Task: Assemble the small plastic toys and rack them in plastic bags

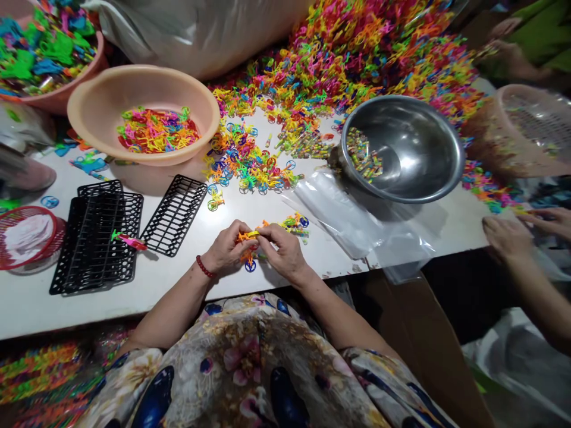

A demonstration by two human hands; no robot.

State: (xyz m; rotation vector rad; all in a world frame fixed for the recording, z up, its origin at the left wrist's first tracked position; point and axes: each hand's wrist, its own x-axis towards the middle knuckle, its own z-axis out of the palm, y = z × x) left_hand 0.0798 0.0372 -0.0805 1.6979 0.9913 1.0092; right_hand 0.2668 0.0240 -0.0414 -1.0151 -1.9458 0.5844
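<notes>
Over the front of the white table, my left hand (pixel 228 246) pinches an orange plastic toy piece (pixel 247 236). From the other side, my right hand (pixel 284 252) has its thumb and fingers closed on a yellow plastic piece (pixel 253 233) that meets the orange one. Whether the two are joined I cannot tell. Below the fingers sits a blue toy wheel (pixel 250 266), partly covered by the hands. Just beyond my right hand lies a small group of toy parts (pixel 294 223) with candy-like tubes among them.
Black plastic grids (pixel 98 238) are stacked at left, with another grid (pixel 175 215) beside them. Behind stand a peach basin (pixel 80 107) of toy pieces and a steel bowl (pixel 419 148) of small tubes. Clear bags (pixel 332 208) overhang the edge. At right are a co-worker's hands (pixel 513 238).
</notes>
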